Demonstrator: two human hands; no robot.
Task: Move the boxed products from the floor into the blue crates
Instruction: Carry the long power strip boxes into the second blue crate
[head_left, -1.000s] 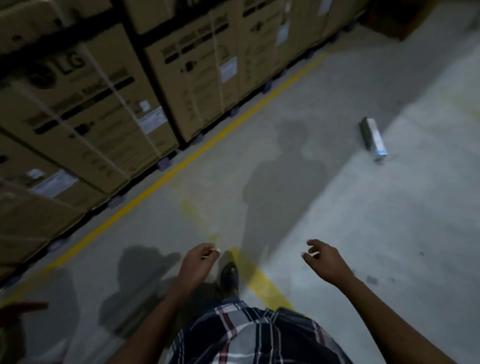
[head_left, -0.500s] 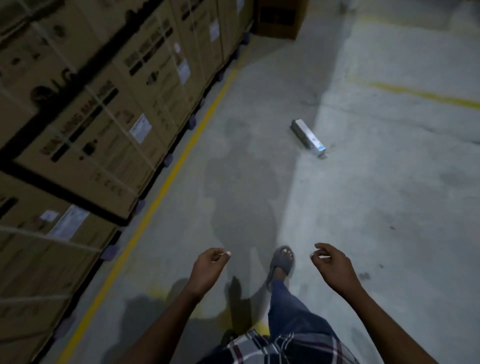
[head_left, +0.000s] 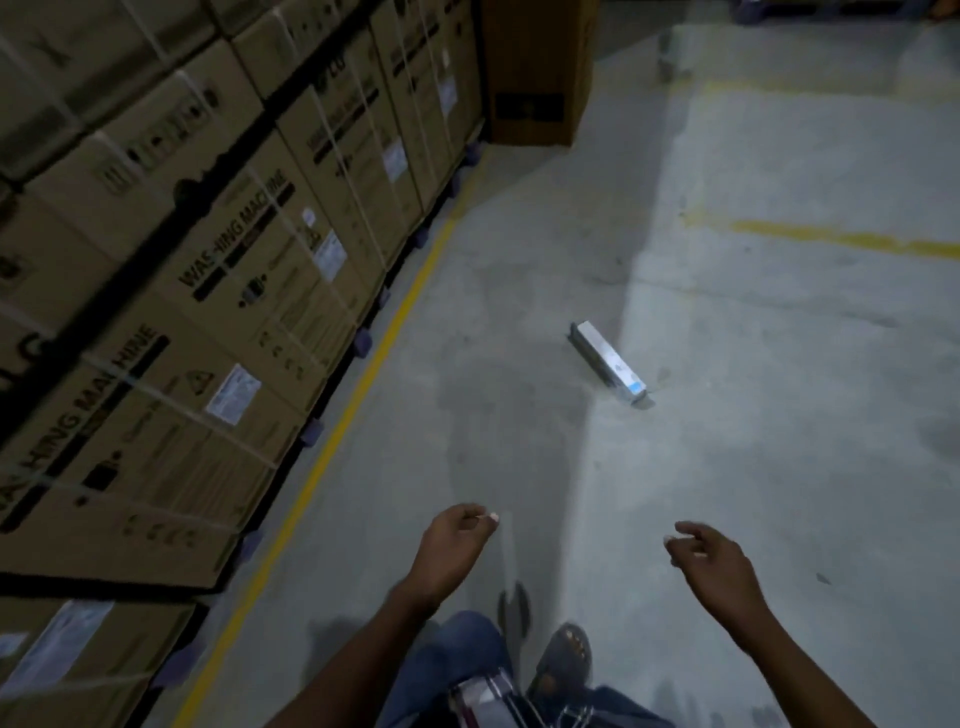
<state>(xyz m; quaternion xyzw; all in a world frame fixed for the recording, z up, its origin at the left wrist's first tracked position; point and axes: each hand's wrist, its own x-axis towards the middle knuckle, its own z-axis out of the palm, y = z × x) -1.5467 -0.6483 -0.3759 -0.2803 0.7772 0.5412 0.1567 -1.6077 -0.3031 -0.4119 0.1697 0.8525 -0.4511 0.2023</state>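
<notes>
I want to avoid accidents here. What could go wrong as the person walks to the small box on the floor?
The aisle is dim, so the small white-and-blue rectangular carton may be kicked or stepped on. The person wears open sandals, which may leave toes unprotected near it. No blue crate is in view, so the carry could be long; both hands, left and right, hold nothing now.

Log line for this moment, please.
left hand: empty | right hand: empty | boxed product: on floor ahead, untouched | blue crates: not in view

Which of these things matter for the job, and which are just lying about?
Job:
small box on the floor
left hand, holding nothing
right hand, holding nothing

Just there:
stacked washing machine cartons
brown carton
yellow floor line
</notes>
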